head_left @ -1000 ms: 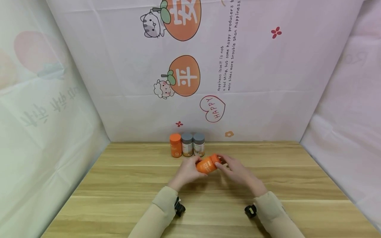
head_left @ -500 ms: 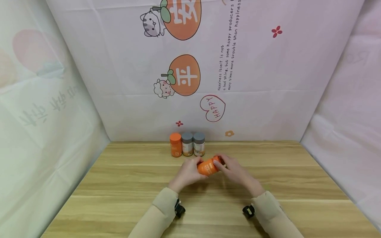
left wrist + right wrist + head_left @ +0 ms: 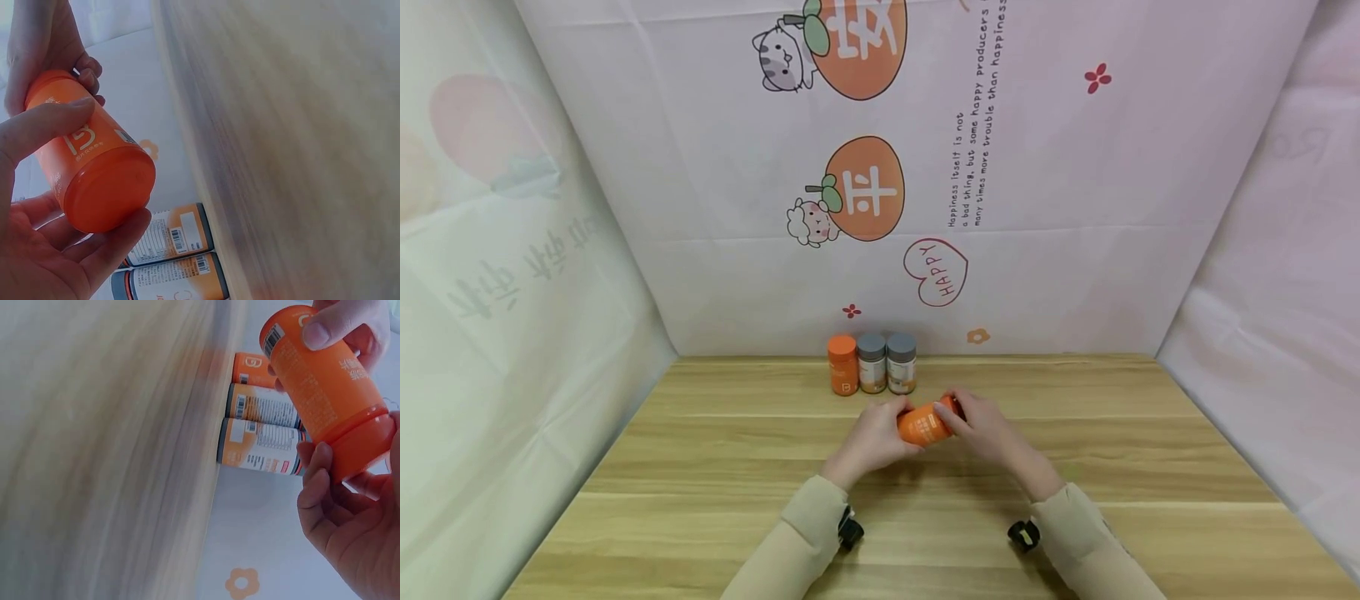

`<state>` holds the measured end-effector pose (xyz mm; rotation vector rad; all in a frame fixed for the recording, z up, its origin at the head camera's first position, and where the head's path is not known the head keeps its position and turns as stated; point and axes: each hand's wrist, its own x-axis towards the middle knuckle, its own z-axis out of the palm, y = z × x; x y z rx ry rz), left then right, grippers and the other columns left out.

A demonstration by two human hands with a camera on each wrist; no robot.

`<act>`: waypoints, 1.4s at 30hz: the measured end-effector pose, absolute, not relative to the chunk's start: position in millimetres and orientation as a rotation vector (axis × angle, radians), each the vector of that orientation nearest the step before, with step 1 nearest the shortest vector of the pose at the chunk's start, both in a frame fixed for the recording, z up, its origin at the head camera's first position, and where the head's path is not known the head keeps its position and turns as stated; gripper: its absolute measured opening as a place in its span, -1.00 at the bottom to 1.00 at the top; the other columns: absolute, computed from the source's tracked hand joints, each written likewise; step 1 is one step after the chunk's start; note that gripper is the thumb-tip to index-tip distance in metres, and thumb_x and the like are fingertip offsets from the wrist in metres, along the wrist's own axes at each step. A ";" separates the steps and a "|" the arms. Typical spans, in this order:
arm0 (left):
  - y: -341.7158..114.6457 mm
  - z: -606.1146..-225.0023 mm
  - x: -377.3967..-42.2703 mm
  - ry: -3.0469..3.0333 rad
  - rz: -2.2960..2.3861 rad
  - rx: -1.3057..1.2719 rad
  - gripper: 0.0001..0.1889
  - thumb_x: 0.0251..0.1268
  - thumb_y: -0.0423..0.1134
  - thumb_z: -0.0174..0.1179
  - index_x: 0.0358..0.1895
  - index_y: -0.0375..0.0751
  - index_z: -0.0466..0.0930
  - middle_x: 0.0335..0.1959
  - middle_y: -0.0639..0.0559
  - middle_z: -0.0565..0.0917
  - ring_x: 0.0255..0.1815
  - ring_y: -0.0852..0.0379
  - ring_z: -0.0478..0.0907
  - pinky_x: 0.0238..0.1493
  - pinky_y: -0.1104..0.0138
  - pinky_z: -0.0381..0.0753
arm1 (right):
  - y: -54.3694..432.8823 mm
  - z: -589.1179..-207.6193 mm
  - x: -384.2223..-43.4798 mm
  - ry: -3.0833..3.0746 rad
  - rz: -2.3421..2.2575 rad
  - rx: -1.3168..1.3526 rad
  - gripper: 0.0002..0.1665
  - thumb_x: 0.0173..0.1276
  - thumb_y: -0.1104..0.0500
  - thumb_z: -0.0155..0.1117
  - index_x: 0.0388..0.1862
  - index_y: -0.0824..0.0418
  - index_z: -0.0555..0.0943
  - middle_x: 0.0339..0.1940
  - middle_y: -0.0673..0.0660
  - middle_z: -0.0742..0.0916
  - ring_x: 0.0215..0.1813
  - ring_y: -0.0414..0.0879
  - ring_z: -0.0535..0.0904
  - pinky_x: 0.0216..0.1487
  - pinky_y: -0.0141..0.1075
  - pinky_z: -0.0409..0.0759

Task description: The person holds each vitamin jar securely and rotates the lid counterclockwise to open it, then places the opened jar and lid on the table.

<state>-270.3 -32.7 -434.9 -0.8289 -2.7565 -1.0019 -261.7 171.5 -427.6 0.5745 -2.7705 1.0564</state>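
Note:
An orange supplement bottle [image 3: 922, 425] is held tilted between both hands, above the wooden table. My left hand [image 3: 872, 437] grips its body from the base end; in the left wrist view the thumb lies along the printed side and the fingers come under the base. At the other end my right hand [image 3: 992, 429] holds the orange cap [image 3: 362, 447], its fingers curled against the cap's side. The cap sits on the bottle in the right wrist view, and the right hand partly hides it in the head view.
Behind the hands, a second orange bottle [image 3: 843, 367] and two grey-capped bottles, one in the middle [image 3: 872, 365] and one on the right [image 3: 902, 365], stand upright in a row. A printed white cloth [image 3: 1037, 275] hangs at the back edge of the wooden table [image 3: 722, 483].
The right hand's thumb has shifted left over the cap and the hand has turned, hiding more of it. The bottle has dipped slightly; the left hand keeps its grip. The standing bottles have not moved.

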 end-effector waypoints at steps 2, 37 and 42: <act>-32.6 -434.3 -269.5 -2.760 -1.002 -0.839 -0.53 -0.18 -0.16 0.50 -0.11 -0.05 0.52 -0.28 0.14 0.63 -0.32 0.26 0.51 -0.21 0.37 0.51 | 170.3 -427.0 -260.7 -2.767 1.035 0.571 -0.59 0.45 -0.15 -0.01 -0.08 0.17 0.49 -0.41 0.03 0.60 -0.43 -0.21 0.46 -0.41 -0.39 0.48; -26.8 -429.4 -256.3 -2.698 -0.789 -0.881 -0.51 -0.16 -0.12 0.47 -0.06 -0.12 0.60 -0.25 0.11 0.68 -0.33 0.27 0.52 -0.23 0.39 0.53 | 172.1 -422.9 -250.9 -2.754 1.129 0.531 -0.63 0.43 -0.09 0.05 -0.12 0.21 0.47 -0.51 0.05 0.57 -0.57 -0.21 0.46 -0.55 -0.38 0.48; -28.4 -429.9 -257.2 -2.673 -0.811 -0.901 -0.53 -0.21 -0.12 0.49 -0.09 -0.10 0.64 -0.29 0.14 0.68 -0.36 0.30 0.51 -0.26 0.42 0.51 | 172.5 -421.8 -249.6 -2.759 1.079 0.565 -0.64 0.43 -0.10 0.04 -0.11 0.18 0.46 -0.53 0.02 0.56 -0.58 -0.22 0.46 -0.56 -0.39 0.47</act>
